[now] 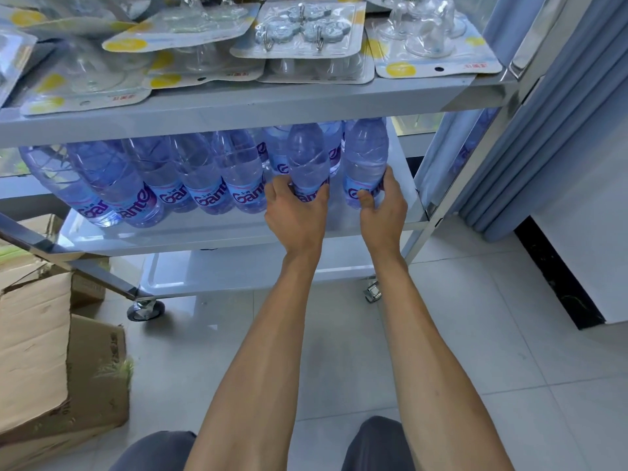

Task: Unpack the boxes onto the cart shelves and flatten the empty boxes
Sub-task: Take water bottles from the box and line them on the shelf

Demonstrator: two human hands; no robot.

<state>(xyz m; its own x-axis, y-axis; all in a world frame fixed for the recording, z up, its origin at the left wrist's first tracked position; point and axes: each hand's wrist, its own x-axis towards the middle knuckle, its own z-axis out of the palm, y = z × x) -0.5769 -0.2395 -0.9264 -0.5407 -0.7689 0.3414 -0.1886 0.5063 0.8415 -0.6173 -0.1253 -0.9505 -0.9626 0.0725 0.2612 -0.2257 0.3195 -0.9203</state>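
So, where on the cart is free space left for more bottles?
The middle shelf has a bare strip along its front edge, ahead of the bottle row, and bare floor around the left hand and right hand. The bottom shelf looks bare. The top shelf is crowded with blister packs.

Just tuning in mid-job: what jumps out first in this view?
Two bare arms reach to the cart's middle shelf, where the left hand and right hand each grip a blue-tinted water bottle at the right end of a bottle row. Above, the top shelf is piled with blister-packed hooks. Cardboard boxes sit on the floor at lower left.
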